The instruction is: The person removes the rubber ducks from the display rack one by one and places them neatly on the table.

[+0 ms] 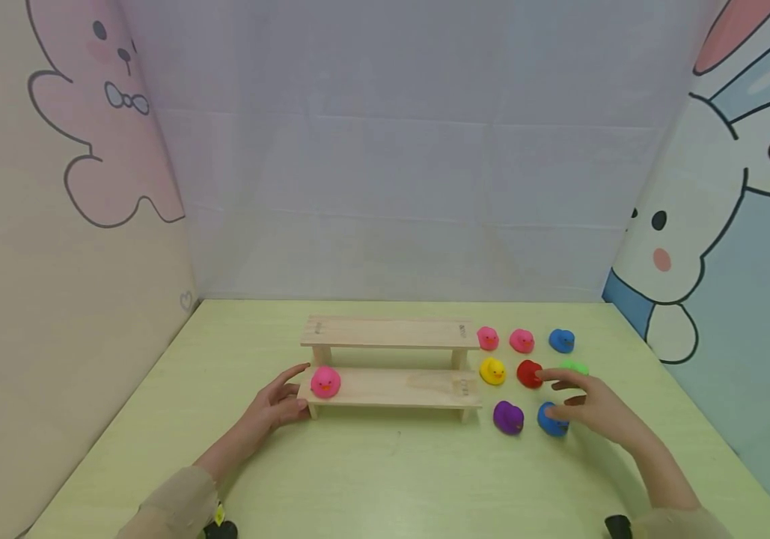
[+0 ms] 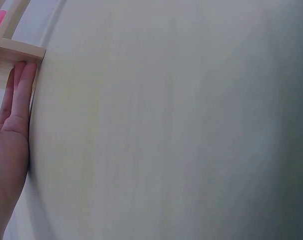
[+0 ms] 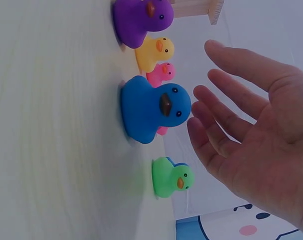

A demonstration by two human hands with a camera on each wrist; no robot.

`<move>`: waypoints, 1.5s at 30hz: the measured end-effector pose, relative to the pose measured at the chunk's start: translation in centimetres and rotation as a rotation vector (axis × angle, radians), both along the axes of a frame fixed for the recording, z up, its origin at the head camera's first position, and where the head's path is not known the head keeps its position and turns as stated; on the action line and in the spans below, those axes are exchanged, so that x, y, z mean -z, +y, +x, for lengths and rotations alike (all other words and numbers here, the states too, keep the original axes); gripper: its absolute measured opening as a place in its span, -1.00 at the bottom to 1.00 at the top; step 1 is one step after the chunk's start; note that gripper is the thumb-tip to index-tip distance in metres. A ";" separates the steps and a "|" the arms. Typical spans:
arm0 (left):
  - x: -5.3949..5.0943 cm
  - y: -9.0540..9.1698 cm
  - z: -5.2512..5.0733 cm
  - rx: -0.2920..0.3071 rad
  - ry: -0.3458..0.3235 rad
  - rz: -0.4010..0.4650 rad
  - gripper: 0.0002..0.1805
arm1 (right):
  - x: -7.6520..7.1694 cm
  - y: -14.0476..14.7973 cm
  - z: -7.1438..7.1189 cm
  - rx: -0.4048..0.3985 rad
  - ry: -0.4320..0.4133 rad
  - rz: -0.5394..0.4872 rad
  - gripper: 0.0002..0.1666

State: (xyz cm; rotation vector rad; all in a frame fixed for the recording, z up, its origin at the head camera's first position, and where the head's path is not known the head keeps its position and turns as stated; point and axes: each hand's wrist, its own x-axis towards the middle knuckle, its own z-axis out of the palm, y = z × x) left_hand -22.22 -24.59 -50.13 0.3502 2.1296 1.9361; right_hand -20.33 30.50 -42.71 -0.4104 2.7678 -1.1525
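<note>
My left hand [image 1: 272, 408] holds the left end of a two-step wooden stand [image 1: 385, 386]. Its thumb lies near the front corner, and in the left wrist view its fingertips touch the wood from below. One pink rubber duck [image 1: 325, 382] sits at the left end of the lower step. Over at the right, my right hand [image 1: 593, 406] hovers with spread fingers above a blue rubber duck [image 3: 150, 109]. The right wrist view shows a gap between that hand and the duck. A red duck [image 1: 529, 373] and a partly covered green duck [image 3: 171, 178] are close by.
Right of the stand, more ducks stand in loose rows: purple [image 1: 509, 418], yellow [image 1: 492, 371], two pink ones at the back, and another blue one [image 1: 562, 340]. The upper step [image 1: 391, 332] rises behind the lower one. Printed walls enclose the pale table [image 1: 385, 479].
</note>
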 end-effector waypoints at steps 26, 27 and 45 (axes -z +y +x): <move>0.2 -0.1 -0.2 -0.002 0.005 -0.009 -0.28 | -1.4 -7.5 -2.2 -0.109 0.127 -0.171 -0.45; 0.3 -0.1 -0.2 -0.002 0.004 -0.008 -0.28 | -1.4 -7.9 -2.3 -0.113 0.126 -0.174 -0.45; 0.4 -0.1 -0.2 0.005 0.016 0.014 -0.28 | -0.7 -15.5 -2.4 -0.271 0.076 -0.270 -0.45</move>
